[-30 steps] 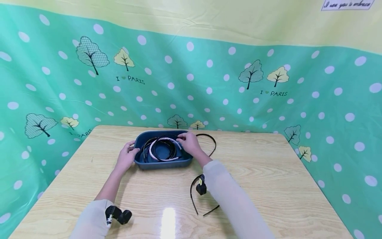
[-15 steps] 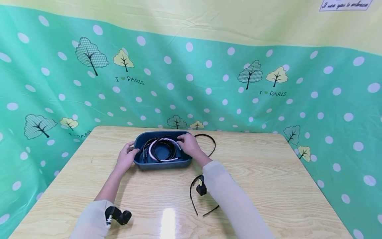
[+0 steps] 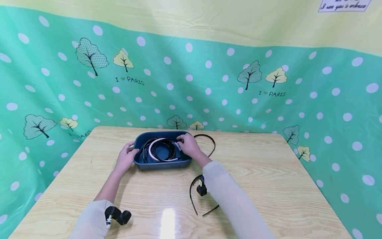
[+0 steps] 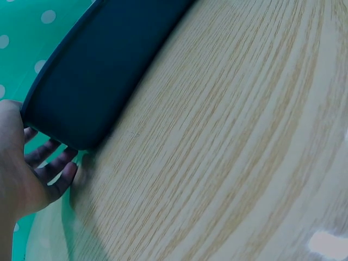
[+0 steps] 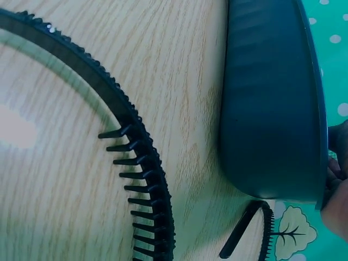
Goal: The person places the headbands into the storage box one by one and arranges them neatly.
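A dark blue rectangular tray (image 3: 164, 165) sits at the back of the table with several headbands in it. One is white (image 3: 151, 152), lying among black ones (image 3: 173, 153). My left hand (image 3: 125, 156) grips the tray's left end, thumb over the rim and fingers against the outer wall, as the left wrist view also shows. Inside the right end, my right hand (image 3: 188, 144) pinches what looks like a black headband; its fingertips are partly hidden. In the right wrist view only a bit of that hand (image 5: 338, 204) shows beyond the tray wall (image 5: 272, 109).
A black toothed headband (image 3: 191, 194) lies on the table under the right forearm, its teeth plain in the right wrist view. Another black headband (image 3: 214, 146) lies right of the tray. A patterned cloth (image 3: 191, 83) hangs behind the table (image 3: 268, 179).
Both hands and the tray stay in place. The white headband's upper arc shows more plainly, as the black headband across it has shifted slightly.
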The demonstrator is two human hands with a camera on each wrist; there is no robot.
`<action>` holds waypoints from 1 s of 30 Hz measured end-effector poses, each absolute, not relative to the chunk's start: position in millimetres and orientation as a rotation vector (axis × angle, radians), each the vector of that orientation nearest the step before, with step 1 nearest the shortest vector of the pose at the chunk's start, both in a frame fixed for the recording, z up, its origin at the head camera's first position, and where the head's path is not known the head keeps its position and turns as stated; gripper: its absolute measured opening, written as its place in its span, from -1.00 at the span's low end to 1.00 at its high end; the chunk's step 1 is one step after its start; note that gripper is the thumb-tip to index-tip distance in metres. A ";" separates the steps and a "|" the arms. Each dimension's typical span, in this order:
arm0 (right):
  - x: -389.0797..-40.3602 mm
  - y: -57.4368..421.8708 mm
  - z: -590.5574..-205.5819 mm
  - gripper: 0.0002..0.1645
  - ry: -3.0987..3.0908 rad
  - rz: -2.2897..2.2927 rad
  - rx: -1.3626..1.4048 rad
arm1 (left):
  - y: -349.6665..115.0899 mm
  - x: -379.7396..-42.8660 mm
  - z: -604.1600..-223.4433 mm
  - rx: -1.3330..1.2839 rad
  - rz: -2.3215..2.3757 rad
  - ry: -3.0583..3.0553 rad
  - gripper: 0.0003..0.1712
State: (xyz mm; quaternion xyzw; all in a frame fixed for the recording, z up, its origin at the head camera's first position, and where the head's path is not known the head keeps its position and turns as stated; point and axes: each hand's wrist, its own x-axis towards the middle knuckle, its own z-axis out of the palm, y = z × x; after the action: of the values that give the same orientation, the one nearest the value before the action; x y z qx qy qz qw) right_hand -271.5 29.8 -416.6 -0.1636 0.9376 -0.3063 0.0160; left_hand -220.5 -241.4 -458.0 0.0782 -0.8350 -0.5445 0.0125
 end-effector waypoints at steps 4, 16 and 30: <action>-270.6 30.4 -417.2 -0.71 2.933 -0.958 -0.540 | -240.9 -220.5 -457.7 0.247 -1.686 -2.605 -0.41; -268.9 29.8 -415.9 -0.72 2.902 -1.081 -0.519 | -242.4 -221.2 -461.0 0.247 -1.692 -2.596 -0.40; -259.7 41.0 -405.3 -0.68 2.864 -1.144 -0.548 | -241.6 -220.6 -459.2 0.259 -1.688 -2.608 -0.39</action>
State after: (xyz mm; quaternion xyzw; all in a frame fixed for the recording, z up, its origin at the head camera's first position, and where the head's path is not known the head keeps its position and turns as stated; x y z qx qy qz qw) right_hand -259.7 41.0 -405.3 -0.1749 0.9143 -0.3654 0.0048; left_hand -220.6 -241.6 -459.2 0.0832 -0.8366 -0.5414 0.0119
